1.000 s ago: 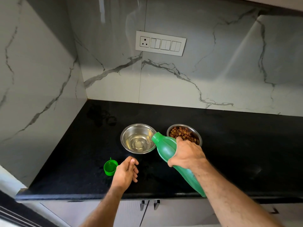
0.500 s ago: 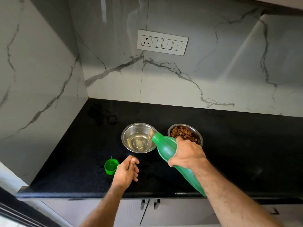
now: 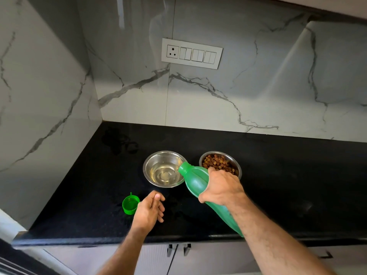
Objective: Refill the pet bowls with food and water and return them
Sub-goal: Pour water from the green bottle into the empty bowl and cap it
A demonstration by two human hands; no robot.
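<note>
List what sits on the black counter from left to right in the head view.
green cap → left hand → water bowl → green bottle held by the right hand → food bowl.

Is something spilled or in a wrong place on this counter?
Faint wet marks show on the counter behind the water bowl, near the corner. Otherwise nothing stands out: both bowls sit upright, the kibble is inside its bowl, and the cap lies beside the left hand.
</note>
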